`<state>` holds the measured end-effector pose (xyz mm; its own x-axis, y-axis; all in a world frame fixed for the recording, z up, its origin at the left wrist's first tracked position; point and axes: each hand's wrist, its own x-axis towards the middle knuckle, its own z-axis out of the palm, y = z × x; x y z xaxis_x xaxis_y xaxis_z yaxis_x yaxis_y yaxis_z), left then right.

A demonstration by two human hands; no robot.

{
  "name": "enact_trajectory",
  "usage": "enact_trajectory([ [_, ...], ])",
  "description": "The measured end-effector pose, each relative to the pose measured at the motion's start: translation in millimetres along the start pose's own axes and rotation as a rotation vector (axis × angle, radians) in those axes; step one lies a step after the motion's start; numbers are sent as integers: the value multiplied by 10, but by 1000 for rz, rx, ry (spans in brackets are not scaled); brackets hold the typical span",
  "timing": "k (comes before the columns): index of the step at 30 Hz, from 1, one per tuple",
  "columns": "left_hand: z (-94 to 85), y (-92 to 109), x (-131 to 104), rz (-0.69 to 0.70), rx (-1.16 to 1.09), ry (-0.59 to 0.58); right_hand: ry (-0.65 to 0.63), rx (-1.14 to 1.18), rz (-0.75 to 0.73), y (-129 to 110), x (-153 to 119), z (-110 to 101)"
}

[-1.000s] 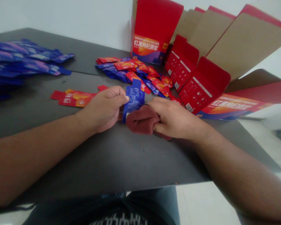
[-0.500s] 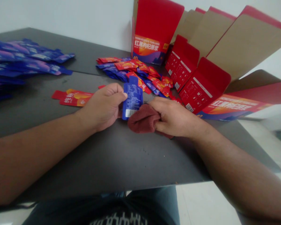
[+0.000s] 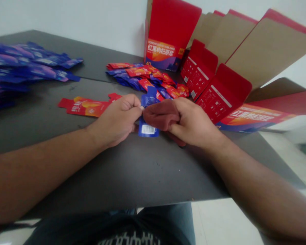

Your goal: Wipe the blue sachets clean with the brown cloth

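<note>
We see a plain white wall (image 3: 91, 25) behind a dark grey table (image 3: 130, 173), its top crossed by 1 thin seam (image 3: 97, 80). Below, we look onto pale floor tiles (image 3: 218, 223) in soft light.

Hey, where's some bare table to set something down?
The table is barest between its near edge and the left hand and right hand. A smaller gap lies between the blue pile and the mixed packets. It's crowded behind the right hand, where those packets lie beside red boxes.
</note>
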<state>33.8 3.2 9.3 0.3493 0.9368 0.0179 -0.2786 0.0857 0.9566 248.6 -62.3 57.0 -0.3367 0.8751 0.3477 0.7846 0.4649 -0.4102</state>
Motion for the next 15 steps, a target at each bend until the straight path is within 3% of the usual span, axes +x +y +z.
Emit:
enact_trajectory([
  [2, -10, -8, -6, 1, 33, 10, -40, -101, -104, -34, -21, 63],
  [4, -31, -8, -6, 8, 59, 12, -194, -88, -215, -74, -39, 93],
  [6, -57, -9, -7, 9, 97, -27, -254, -83, -243, -86, -42, 84],
  [12, -91, -46, -50, -87, 176, -161, 155, -229, 64, 25, 8, -18],
  [15, -88, -50, -63, -74, 171, -179, 102, -150, 83, 1, 8, -30],
])
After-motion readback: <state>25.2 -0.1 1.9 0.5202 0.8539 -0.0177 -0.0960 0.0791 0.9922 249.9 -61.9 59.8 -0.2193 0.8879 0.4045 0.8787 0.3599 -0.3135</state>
